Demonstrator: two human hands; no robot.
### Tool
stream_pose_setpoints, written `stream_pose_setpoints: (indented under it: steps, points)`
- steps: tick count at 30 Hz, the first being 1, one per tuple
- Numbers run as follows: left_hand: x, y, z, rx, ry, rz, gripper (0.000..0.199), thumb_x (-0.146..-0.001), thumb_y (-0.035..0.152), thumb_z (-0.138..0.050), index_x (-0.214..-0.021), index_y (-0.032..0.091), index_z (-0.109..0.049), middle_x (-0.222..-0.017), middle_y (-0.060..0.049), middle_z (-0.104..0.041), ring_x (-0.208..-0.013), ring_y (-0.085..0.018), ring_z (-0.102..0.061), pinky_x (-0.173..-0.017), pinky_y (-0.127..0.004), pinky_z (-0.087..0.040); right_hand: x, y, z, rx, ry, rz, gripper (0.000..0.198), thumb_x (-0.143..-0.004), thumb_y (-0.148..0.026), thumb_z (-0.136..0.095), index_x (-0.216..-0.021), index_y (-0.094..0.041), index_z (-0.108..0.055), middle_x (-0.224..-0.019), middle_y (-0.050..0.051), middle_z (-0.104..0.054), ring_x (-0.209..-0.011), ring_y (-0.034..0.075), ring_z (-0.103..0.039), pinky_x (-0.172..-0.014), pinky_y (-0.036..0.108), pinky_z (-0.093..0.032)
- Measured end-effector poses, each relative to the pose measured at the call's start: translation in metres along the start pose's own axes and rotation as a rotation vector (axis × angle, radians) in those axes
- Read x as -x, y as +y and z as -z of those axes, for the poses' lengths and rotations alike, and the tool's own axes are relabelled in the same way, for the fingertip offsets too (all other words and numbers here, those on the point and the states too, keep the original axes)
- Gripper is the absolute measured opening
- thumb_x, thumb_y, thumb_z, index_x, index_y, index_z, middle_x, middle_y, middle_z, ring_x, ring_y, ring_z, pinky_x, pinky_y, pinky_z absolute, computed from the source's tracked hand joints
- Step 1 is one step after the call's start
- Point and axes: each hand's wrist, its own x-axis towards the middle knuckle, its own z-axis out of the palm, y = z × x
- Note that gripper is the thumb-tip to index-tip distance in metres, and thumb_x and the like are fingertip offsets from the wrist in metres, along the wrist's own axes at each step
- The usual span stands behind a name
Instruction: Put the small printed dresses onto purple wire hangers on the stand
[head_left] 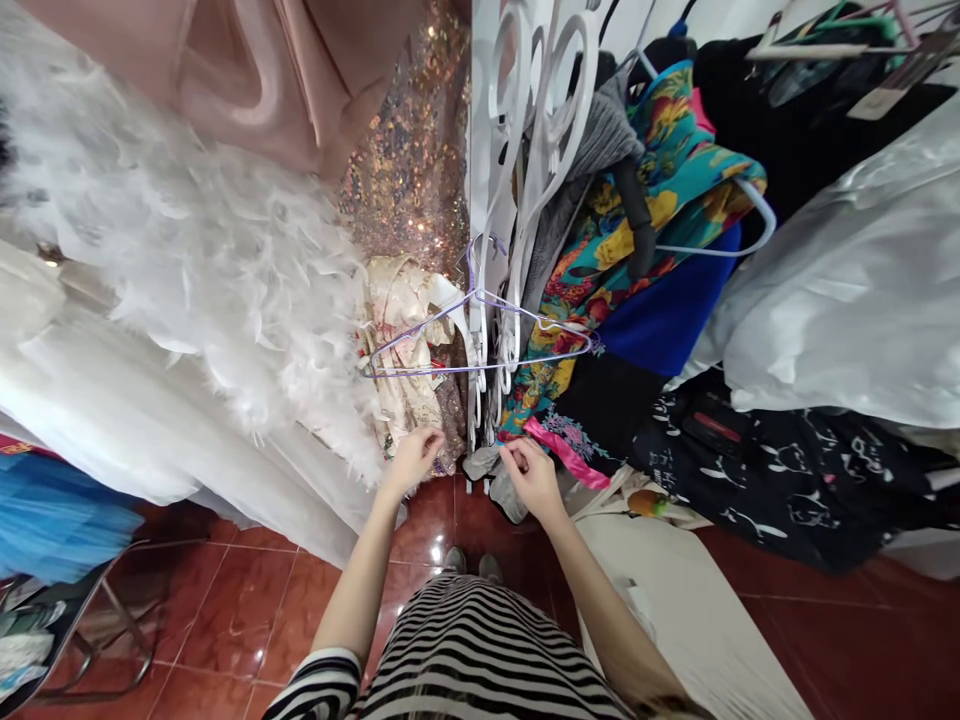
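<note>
My left hand is closed in a pinch in front of the lower part of a cream floral garment. My right hand has its thumb and fingers curled together, beside a pink ribbon trim and the lower end of a teal floral garment. Whatever either hand may hold is too small or hidden to make out. Above and between both hands hangs a purple wire hanger with no garment on it, its hook up by several white hangers.
White feathery clothing and a sequined dress hang at left. Dark printed fabric and white satin hang at right. A white board-like surface stands lower right; a metal-legged chair with blue tulle is lower left.
</note>
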Motion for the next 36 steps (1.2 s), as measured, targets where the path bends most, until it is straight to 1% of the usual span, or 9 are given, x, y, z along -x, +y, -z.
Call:
stream_pose_setpoints:
  steps: [3, 8, 11, 15, 20, 24, 27, 30, 36]
  points:
    - [0.002, 0.012, -0.008, -0.060, 0.035, 0.007, 0.032, -0.093, 0.033, -0.046, -0.063, 0.023, -0.047, -0.071, -0.003, -0.060, -0.074, -0.019, -0.060, -0.077, -0.032, -0.049, -0.014, -0.007, -0.002, 0.039, -0.047, -0.044, 0.058, -0.097, -0.068, -0.031, -0.057, -0.026, -0.034, -0.047, -0.003, -0.038, -0.048, 0.013, -0.040, -0.051, 0.027, -0.034]
    - [0.013, 0.019, -0.026, -0.063, -0.118, 0.031, 0.037, -0.096, 0.036, -0.039, -0.061, 0.025, -0.034, -0.058, 0.002, -0.046, -0.064, -0.017, -0.053, -0.070, -0.030, -0.042, -0.007, -0.008, -0.002, 0.033, -0.141, -0.032, 0.060, -0.097, -0.072, -0.021, -0.058, -0.027, -0.032, -0.048, -0.002, -0.042, -0.045, 0.014, -0.040, -0.051, 0.028, -0.032]
    - [0.019, 0.020, -0.030, -0.088, -0.144, 0.032, 0.037, -0.096, 0.036, -0.040, -0.061, 0.024, -0.035, -0.059, 0.002, -0.049, -0.065, -0.017, -0.054, -0.069, -0.029, -0.041, -0.006, -0.009, 0.003, 0.027, -0.233, -0.013, 0.056, -0.098, -0.067, -0.023, -0.059, -0.028, -0.033, -0.048, -0.002, -0.045, -0.046, 0.015, -0.044, -0.052, 0.028, -0.034]
    - [0.019, 0.025, -0.027, -0.129, -0.172, 0.018, 0.032, -0.094, 0.031, -0.043, -0.063, 0.024, -0.042, -0.065, 0.000, -0.058, -0.069, -0.019, -0.059, -0.071, -0.029, -0.043, -0.018, -0.022, 0.021, 0.033, -0.478, 0.080, 0.040, -0.099, -0.042, -0.034, -0.065, -0.026, -0.045, -0.057, -0.001, -0.056, -0.056, 0.016, -0.053, -0.060, 0.027, -0.040]
    - [0.016, 0.037, -0.030, -0.139, -0.208, -0.014, 0.021, -0.092, 0.025, -0.048, -0.076, 0.023, -0.060, -0.078, -0.003, -0.070, -0.079, -0.020, -0.067, -0.077, -0.028, -0.047, -0.053, -0.054, 0.054, 0.104, -0.873, 0.286, 0.019, -0.091, -0.026, -0.051, -0.079, -0.026, -0.065, -0.064, -0.002, -0.063, -0.061, 0.016, -0.056, -0.063, 0.025, -0.040]
    - [0.017, 0.044, -0.039, -0.176, -0.294, -0.039, 0.023, -0.095, 0.023, -0.044, -0.088, 0.023, -0.066, -0.089, -0.004, -0.075, -0.087, -0.020, -0.069, -0.084, -0.029, -0.049, -0.083, -0.067, 0.067, 0.150, -1.005, 0.351, 0.017, -0.092, -0.024, -0.054, -0.088, -0.025, -0.071, -0.065, -0.003, -0.063, -0.062, 0.015, -0.057, -0.067, 0.025, -0.045]
    - [0.020, 0.045, -0.039, -0.226, -0.349, -0.032, 0.024, -0.095, 0.023, -0.045, -0.107, 0.024, -0.066, -0.104, -0.005, -0.077, -0.097, -0.021, -0.071, -0.091, -0.030, -0.050, -0.089, -0.060, 0.063, 0.279, -0.921, 0.355, 0.017, -0.092, -0.022, -0.054, -0.093, -0.022, -0.071, -0.081, 0.003, -0.070, -0.076, 0.019, -0.065, -0.077, 0.030, -0.052]
    - [0.024, 0.041, -0.032, -0.270, -0.362, 0.017, 0.030, -0.095, 0.023, -0.047, -0.120, 0.023, -0.063, -0.116, -0.008, -0.075, -0.108, -0.024, -0.070, -0.097, -0.034, -0.050, -0.077, -0.043, 0.049, 0.394, -0.606, 0.323, 0.021, -0.090, -0.023, -0.058, -0.108, -0.022, -0.070, -0.120, 0.014, -0.067, -0.109, 0.027, -0.067, -0.099, 0.042, -0.052]
    - [0.035, 0.022, -0.015, -0.294, -0.288, 0.133, 0.029, -0.096, 0.020, -0.046, -0.117, 0.023, -0.065, -0.114, -0.008, -0.076, -0.109, -0.024, -0.071, -0.099, -0.034, -0.051, -0.035, 0.000, 0.008, 0.121, -0.101, 0.149, 0.056, -0.097, -0.041, -0.051, -0.149, -0.023, -0.042, -0.152, 0.018, -0.042, -0.140, 0.030, -0.049, -0.113, 0.051, -0.045]
